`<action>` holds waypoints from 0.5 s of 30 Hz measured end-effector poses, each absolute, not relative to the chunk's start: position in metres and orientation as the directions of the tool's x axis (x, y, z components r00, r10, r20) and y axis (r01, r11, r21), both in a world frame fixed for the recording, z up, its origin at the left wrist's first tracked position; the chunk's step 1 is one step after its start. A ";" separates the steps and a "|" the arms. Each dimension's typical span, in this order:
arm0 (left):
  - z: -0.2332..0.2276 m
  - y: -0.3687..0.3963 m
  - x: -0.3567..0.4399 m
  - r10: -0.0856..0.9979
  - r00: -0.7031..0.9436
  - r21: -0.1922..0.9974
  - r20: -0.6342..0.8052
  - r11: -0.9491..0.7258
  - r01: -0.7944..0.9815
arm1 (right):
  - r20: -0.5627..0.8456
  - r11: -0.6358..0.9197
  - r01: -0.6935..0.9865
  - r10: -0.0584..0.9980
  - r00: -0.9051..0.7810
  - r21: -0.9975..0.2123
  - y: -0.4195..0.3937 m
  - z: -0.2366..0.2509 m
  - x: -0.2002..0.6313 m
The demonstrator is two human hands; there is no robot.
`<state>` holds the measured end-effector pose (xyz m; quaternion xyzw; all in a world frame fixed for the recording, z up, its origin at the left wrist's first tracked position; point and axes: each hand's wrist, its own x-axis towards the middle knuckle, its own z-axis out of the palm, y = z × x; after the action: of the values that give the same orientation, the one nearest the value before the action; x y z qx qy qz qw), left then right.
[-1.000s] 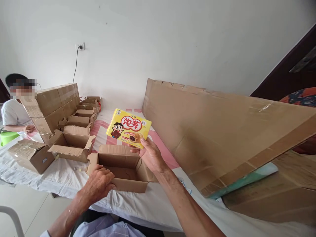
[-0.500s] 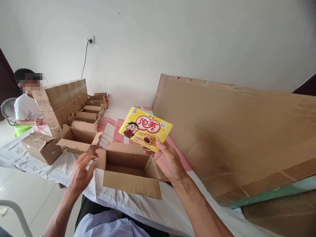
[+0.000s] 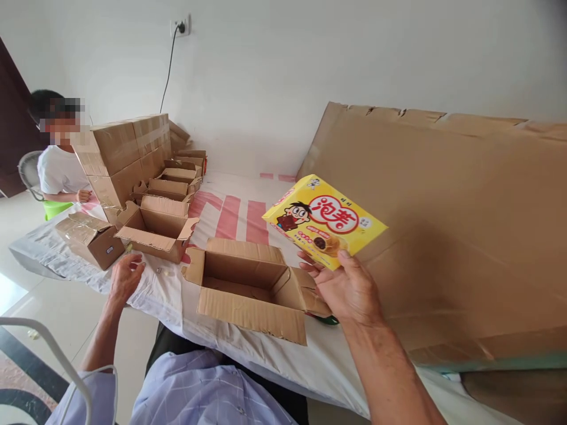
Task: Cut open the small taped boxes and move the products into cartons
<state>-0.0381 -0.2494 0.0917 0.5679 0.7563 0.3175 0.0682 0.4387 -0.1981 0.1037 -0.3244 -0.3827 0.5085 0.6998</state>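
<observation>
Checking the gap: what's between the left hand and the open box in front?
Head view: only wrinkled white cloth with a few small bits on it lies between the left hand and the open box. The right hand holds the yellow snack box.

co-worker's face (image 3: 62, 121) blurred; big cardboard sheet (image 3: 465, 224) cut off at right edge.

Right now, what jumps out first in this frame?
The bright yellow snack box, held up in the right hand just right of centre, stands out against all the brown. Below it an open cardboard carton sits on the white-covered table, with the left hand at the table's near edge to its left. A big flattened cardboard sheet leans along the right side.
</observation>
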 end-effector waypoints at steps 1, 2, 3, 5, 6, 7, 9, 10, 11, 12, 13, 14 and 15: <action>0.090 -0.246 -0.033 0.928 -0.285 0.511 0.240 0.129 0.850 | 0.203 0.276 -0.460 0.958 0.202 -0.844 -0.199 0.105 0.438; 0.088 -0.243 -0.027 0.949 -0.230 0.464 0.218 0.106 0.879 | 0.197 0.278 -0.461 0.956 0.216 -0.843 -0.200 0.107 0.436; 0.085 -0.240 -0.020 0.963 -0.186 0.423 0.195 0.089 0.902 | 0.190 0.278 -0.464 0.955 0.228 -0.841 -0.201 0.109 0.434; 0.076 -0.234 -0.008 0.978 -0.139 0.360 0.152 0.076 0.930 | 0.180 0.277 -0.472 0.954 0.240 -0.837 -0.203 0.112 0.430; 0.070 -0.231 -0.002 0.982 -0.136 0.345 0.134 0.083 0.935 | 0.179 0.274 -0.473 0.955 0.236 -0.837 -0.204 0.114 0.428; 0.065 -0.229 0.002 0.982 -0.145 0.344 0.122 0.095 0.934 | 0.181 0.272 -0.470 0.956 0.230 -0.840 -0.205 0.115 0.427; 0.055 -0.226 0.007 0.981 -0.160 0.350 0.105 0.114 0.930 | 0.187 0.270 -0.455 0.957 0.220 -0.848 -0.207 0.118 0.425; 0.051 -0.225 0.008 0.981 -0.167 0.363 0.102 0.120 0.924 | 0.191 0.270 -0.446 0.958 0.215 -0.853 -0.207 0.118 0.425; 0.048 -0.224 0.008 0.979 -0.173 0.382 0.103 0.122 0.916 | 0.193 0.270 -0.438 0.958 0.213 -0.858 -0.208 0.119 0.425; 0.045 -0.225 0.007 0.978 -0.179 0.409 0.108 0.120 0.905 | 0.193 0.271 -0.432 0.957 0.216 -0.860 -0.208 0.119 0.425; 0.043 -0.225 0.005 0.976 -0.185 0.442 0.114 0.117 0.889 | 0.190 0.270 -0.431 0.957 0.218 -0.861 -0.209 0.120 0.425; 0.041 -0.227 0.002 0.974 -0.193 0.481 0.121 0.112 0.869 | 0.186 0.268 -0.432 0.957 0.222 -0.861 -0.209 0.120 0.425; 0.040 -0.228 -0.001 0.971 -0.203 0.526 0.128 0.107 0.844 | 0.180 0.265 -0.435 0.957 0.227 -0.860 -0.209 0.120 0.425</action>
<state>-0.0012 -0.2283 0.0396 0.6188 0.7332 0.2525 0.1256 0.4247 -0.2090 0.1203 -0.3483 -0.3746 0.4960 0.7017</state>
